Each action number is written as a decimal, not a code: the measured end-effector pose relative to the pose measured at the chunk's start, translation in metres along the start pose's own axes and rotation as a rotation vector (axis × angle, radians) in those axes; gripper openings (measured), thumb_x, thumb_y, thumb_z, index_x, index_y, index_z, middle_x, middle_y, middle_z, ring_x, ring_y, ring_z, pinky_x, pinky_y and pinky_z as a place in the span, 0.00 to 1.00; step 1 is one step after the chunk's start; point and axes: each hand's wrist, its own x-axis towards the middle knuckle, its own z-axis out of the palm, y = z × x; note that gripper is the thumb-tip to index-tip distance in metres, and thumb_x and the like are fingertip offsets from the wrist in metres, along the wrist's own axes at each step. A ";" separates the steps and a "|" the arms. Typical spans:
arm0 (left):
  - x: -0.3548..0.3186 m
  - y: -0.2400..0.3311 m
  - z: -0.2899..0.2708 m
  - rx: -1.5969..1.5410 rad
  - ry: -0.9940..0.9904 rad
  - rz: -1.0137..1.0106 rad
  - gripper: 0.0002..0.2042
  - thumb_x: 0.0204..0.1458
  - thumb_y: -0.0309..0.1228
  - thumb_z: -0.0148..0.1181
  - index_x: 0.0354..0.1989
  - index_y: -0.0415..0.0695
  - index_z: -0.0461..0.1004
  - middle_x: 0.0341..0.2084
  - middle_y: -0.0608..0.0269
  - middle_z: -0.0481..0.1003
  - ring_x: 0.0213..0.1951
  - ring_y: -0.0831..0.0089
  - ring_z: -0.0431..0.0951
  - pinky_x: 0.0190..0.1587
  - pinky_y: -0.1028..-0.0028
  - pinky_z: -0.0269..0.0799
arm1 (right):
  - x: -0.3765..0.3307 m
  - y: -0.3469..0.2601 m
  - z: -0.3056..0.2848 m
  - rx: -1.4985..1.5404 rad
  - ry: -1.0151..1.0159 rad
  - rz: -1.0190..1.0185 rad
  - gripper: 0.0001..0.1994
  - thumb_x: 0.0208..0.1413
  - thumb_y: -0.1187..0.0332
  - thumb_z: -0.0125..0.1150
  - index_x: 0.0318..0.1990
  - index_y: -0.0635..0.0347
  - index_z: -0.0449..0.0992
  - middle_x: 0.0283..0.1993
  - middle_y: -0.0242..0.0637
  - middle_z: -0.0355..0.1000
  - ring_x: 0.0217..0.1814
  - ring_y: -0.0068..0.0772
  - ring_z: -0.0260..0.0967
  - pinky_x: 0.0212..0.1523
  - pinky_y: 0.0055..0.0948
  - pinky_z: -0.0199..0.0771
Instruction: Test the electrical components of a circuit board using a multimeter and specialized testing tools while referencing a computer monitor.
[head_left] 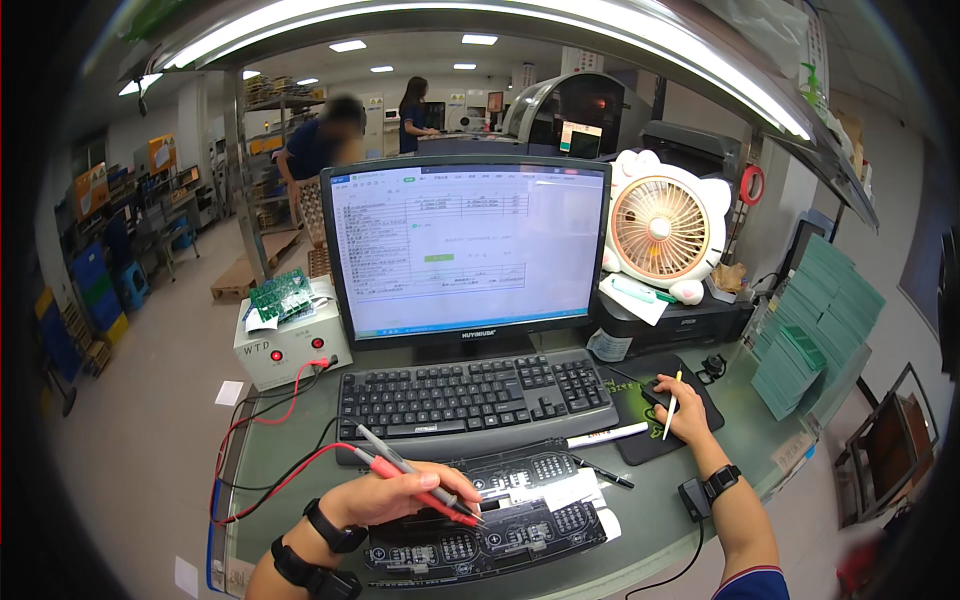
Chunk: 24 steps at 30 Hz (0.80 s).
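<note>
The left hand (pixel 385 497) is closed around two test probes at once — a red probe (pixel 415 487) and a grey probe (pixel 415 472) — gripped side by side like a pair of pens, which probably lets one hand carry both leads while the other is busy elsewhere. Both probes run on a slanted long axis, from their rear ends up and to the left near the keyboard (pixel 470 395) down to their tips at the lower right, where they point onto the black circuit panel (pixel 500 525) lying flat on the desk (pixel 280 450) in front of the person; whether the tips actually touch it cannot be told. The panel's long axis runs left to right, tilted slightly up at the right, with white paper labels across its middle. The right hand (pixel 680 408) rests over a black mouse (pixel 655 390) on a dark mouse pad (pixel 645 435), and a thin pale stick (pixel 672 405) is pinned between its fingers, standing nearly upright — seemingly parked there so the hand can work the mouse without setting it down. Red and black leads (pixel 275 440) curve away left to a white test box (pixel 285 345) bearing a green board (pixel 280 295). Behind the keyboard stands a monitor (pixel 465 250), with a cat-shaped fan (pixel 660 225) to its right.
</note>
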 end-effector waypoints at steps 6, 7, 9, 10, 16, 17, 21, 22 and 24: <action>0.001 0.000 -0.005 -0.042 -0.051 -0.008 0.23 0.64 0.43 0.41 0.54 0.34 0.69 0.52 0.54 0.70 0.57 0.67 0.67 0.62 0.67 0.58 | 0.004 0.004 0.002 0.007 -0.006 -0.004 0.20 0.38 0.67 0.66 0.43 0.53 0.75 0.57 0.35 0.71 0.56 0.42 0.67 0.56 0.38 0.65; 0.001 0.000 -0.005 -0.043 -0.050 -0.007 0.23 0.64 0.43 0.41 0.54 0.34 0.69 0.52 0.54 0.70 0.57 0.67 0.67 0.62 0.67 0.58 | 0.004 0.003 0.002 0.007 -0.007 -0.005 0.20 0.38 0.67 0.66 0.43 0.53 0.75 0.57 0.35 0.71 0.56 0.42 0.67 0.56 0.38 0.65; 0.000 0.000 -0.004 -0.050 -0.043 -0.013 0.23 0.64 0.43 0.41 0.54 0.34 0.69 0.52 0.54 0.70 0.57 0.67 0.67 0.62 0.67 0.57 | 0.004 0.002 0.004 0.138 0.046 0.039 0.21 0.39 0.67 0.67 0.46 0.54 0.74 0.57 0.36 0.71 0.56 0.43 0.68 0.56 0.38 0.65; 0.000 0.000 -0.004 -0.050 -0.042 -0.011 0.23 0.64 0.43 0.41 0.54 0.34 0.69 0.52 0.54 0.70 0.57 0.67 0.67 0.62 0.67 0.57 | 0.003 0.004 0.004 0.139 0.046 0.037 0.21 0.39 0.67 0.67 0.46 0.54 0.74 0.57 0.36 0.71 0.56 0.43 0.68 0.56 0.38 0.65; -0.006 -0.001 0.004 -0.003 0.013 -0.008 0.22 0.62 0.42 0.42 0.52 0.34 0.71 0.50 0.45 0.70 0.55 0.55 0.69 0.61 0.58 0.61 | 0.000 -0.001 0.003 0.069 0.020 0.037 0.23 0.39 0.68 0.67 0.48 0.54 0.73 0.57 0.37 0.71 0.57 0.43 0.68 0.57 0.38 0.65; -0.008 -0.002 0.004 -0.009 0.010 -0.001 0.22 0.62 0.42 0.43 0.52 0.34 0.71 0.50 0.45 0.70 0.55 0.55 0.69 0.61 0.58 0.61 | -0.001 -0.002 0.002 0.021 0.000 0.012 0.24 0.39 0.67 0.67 0.49 0.54 0.73 0.57 0.37 0.71 0.57 0.43 0.67 0.57 0.38 0.65; 0.005 -0.002 0.001 -0.009 0.004 -0.012 0.22 0.62 0.41 0.43 0.50 0.34 0.72 0.48 0.45 0.71 0.53 0.54 0.71 0.59 0.57 0.62 | -0.009 0.018 0.003 -0.014 0.003 -0.049 0.24 0.40 0.66 0.66 0.50 0.53 0.71 0.56 0.36 0.71 0.58 0.44 0.67 0.56 0.39 0.64; 0.007 -0.003 0.001 -0.018 0.000 0.027 0.22 0.61 0.41 0.44 0.48 0.33 0.73 0.46 0.44 0.72 0.52 0.53 0.72 0.58 0.57 0.63 | -0.009 0.026 0.006 -0.019 0.028 -0.093 0.24 0.41 0.65 0.65 0.50 0.53 0.71 0.57 0.36 0.70 0.58 0.44 0.67 0.56 0.39 0.65; 0.006 0.000 0.006 0.005 0.016 0.108 0.21 0.60 0.41 0.45 0.45 0.32 0.74 0.41 0.42 0.73 0.48 0.52 0.74 0.56 0.55 0.65 | 0.004 0.010 0.007 -0.005 0.049 -0.176 0.23 0.43 0.65 0.65 0.50 0.54 0.71 0.54 0.38 0.72 0.53 0.46 0.70 0.53 0.40 0.69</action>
